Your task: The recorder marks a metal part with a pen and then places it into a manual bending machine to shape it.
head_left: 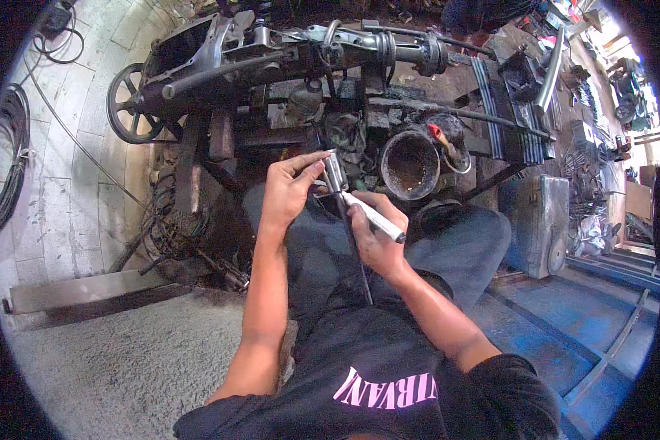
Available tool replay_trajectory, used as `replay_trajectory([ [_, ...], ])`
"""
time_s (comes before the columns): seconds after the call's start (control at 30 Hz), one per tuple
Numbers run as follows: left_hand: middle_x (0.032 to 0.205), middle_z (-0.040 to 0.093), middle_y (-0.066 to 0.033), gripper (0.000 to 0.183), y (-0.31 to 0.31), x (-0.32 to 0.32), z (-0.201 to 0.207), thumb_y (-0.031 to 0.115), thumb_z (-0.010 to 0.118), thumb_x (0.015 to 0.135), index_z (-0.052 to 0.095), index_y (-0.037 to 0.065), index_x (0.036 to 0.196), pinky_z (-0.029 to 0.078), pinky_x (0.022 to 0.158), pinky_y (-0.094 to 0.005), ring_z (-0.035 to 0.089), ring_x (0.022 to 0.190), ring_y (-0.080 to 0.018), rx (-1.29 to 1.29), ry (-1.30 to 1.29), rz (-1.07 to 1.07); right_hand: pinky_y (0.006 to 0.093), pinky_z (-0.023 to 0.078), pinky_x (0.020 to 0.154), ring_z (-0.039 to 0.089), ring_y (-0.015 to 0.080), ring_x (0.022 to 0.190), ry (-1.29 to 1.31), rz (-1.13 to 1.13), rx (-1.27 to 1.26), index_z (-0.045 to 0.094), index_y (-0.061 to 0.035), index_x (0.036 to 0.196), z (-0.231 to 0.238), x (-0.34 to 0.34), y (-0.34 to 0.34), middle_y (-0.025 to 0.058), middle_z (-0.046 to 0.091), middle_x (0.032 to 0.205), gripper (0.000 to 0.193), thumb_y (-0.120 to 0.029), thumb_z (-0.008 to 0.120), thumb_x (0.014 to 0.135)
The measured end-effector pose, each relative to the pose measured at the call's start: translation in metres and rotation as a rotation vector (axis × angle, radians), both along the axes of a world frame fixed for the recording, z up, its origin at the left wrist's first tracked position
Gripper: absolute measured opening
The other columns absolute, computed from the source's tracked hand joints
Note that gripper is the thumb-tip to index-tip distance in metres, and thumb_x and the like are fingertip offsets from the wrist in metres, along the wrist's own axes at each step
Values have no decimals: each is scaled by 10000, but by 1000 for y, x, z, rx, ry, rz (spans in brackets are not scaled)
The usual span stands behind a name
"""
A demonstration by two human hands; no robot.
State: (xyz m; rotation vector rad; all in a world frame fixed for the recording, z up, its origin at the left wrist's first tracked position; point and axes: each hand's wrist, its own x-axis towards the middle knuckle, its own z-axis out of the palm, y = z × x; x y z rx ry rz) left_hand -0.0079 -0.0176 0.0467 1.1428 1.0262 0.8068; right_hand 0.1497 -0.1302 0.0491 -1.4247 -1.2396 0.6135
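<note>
Between the finger and thumb of my left hand [290, 189] is a small shiny metal piece [335, 171], held above my lap. A thin dark rod [358, 262] runs from this piece down toward my shirt; whether the two are joined I cannot tell. My right hand [380, 240] is closed around a white marker [378, 217] with a dark end. The marker's other end points up and left, close to the lower edge of the metal piece. Actual contact there is too small to make out.
Ahead lies a long greasy machine assembly [271, 62] with a spoked wheel [133, 104] at its left. A dirty round bucket [411, 166] stands beyond my right knee, a grey case [537, 226] farther right. Coiled cable [11, 165] lies at far left, a metal bar [88, 291] nearer.
</note>
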Motion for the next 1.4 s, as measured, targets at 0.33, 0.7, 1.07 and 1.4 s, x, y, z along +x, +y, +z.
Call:
replay_trajectory([
  [0.33,969,741,-71,215,4,9,1,83,641,979,723,-28,1145,590,652,-257,696,801,-111,113,83,6,289,563,755,629,143,972,590,-53,-212,568,3,1228,-19,-8,-8,112,651,1101,257,-174,532,1047],
  [0.7,922,753,-172,239,53,48,-38,188,736,859,767,28,1035,564,774,-349,749,832,-267,534,453,114,421,634,790,621,202,1062,812,-86,-233,507,-21,1254,-20,-3,-11,156,615,1148,353,-317,515,1062],
  [1.07,864,762,-132,253,32,37,-33,196,643,973,743,-11,1078,541,706,-290,729,801,-157,573,460,211,389,615,848,621,190,1089,708,-17,-188,499,4,1269,-17,-3,-17,144,619,1165,321,-241,513,1061],
  [1.4,859,735,-37,228,6,25,-1,178,667,963,763,-25,1004,489,695,-234,616,751,-69,266,201,33,273,520,712,629,106,774,318,-29,-120,637,20,1143,-8,-7,-15,82,689,898,209,-76,645,958],
])
